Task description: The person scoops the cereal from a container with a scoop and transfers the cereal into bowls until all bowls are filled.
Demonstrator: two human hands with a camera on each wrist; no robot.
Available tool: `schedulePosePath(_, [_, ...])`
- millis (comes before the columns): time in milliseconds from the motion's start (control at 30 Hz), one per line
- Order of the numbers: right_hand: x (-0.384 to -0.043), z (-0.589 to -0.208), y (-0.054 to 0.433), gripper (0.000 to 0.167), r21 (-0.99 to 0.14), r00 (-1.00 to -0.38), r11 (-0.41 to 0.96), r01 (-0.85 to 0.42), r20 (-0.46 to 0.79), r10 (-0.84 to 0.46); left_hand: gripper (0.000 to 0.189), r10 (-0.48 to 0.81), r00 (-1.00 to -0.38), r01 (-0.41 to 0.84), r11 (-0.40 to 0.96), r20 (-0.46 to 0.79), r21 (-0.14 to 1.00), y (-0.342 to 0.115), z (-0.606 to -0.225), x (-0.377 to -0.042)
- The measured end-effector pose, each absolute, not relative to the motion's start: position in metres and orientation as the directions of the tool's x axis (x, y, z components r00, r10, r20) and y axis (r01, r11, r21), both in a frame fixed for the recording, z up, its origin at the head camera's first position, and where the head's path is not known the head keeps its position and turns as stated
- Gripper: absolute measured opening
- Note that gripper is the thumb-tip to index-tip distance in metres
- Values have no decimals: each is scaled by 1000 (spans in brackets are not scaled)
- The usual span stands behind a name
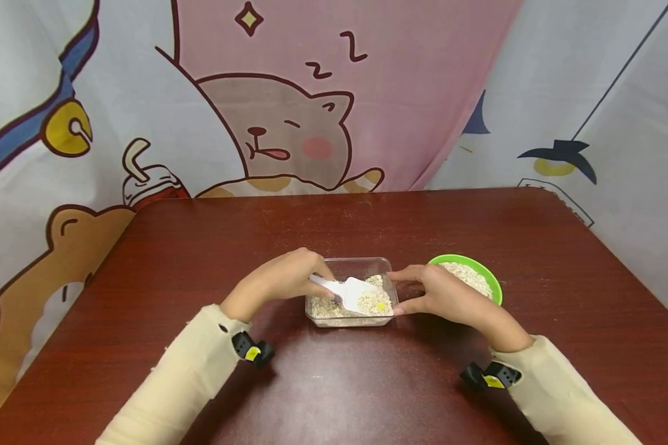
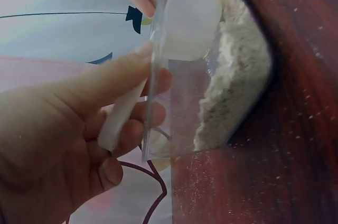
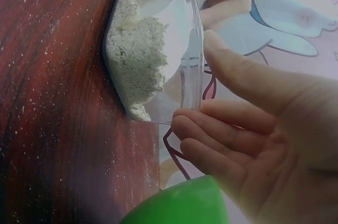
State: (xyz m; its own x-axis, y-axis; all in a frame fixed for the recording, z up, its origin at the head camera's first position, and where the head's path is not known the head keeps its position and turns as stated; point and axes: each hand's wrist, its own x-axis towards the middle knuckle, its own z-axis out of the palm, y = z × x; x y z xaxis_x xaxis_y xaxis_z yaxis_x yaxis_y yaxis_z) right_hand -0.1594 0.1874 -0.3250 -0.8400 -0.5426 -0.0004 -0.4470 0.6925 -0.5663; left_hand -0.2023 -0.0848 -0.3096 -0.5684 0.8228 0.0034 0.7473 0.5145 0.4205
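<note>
A clear rectangular container partly filled with oat flakes stands on the table. My left hand grips the handle of a white scoop from the container's left side. The scoop's blade lies inside, tilted down against the oats; in the right wrist view the white blade partly sinks behind them. My right hand holds the container's right end, thumb near the front corner and fingers farther back along the rim. A small yellow spot shows among the oats at the right.
A green bowl of pale oat flakes stands right behind my right hand, partly covered by it. The dark red wooden table carries scattered crumbs. A cartoon-printed curtain hangs at the table's back and sides.
</note>
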Motion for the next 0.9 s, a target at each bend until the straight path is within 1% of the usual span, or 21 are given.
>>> schedulePosePath(100, [-160,-325,188,60,-557,-838,695,-455,3,-546,11,835,-549,767,486,36,420,-85,-312,-198])
schedulePosePath(267, [-159,-325,188,60,-577,-839,686,-444,-1,-544,40,856,-513,800,453,59,393,-81,-312,-192])
schedulePosePath(300, [-159,-325,188,61,-580,-839,684,-443,-1,-544,44,859,-508,807,449,63,384,-81,-312,-191])
schedulePosePath(367, [-159,-325,188,61,-581,-839,682,-444,1,-545,46,862,-503,817,447,70,365,-79,-313,-189])
schedulePosePath(500, [-159,-325,188,60,-568,-837,687,-453,5,-547,45,856,-512,823,467,65,324,-78,-315,-187])
schedulePosePath(600, [-160,-325,189,61,-564,-836,689,-455,4,-549,42,843,-536,814,502,45,292,-77,-317,-184])
schedulePosePath(767, [-160,-325,190,62,-552,-837,698,-457,2,-547,28,829,-559,808,536,31,244,-73,-319,-177])
schedulePosePath(900, [-161,-325,190,64,-550,-839,700,-455,2,-544,20,822,-567,808,542,56,230,-71,-321,-174])
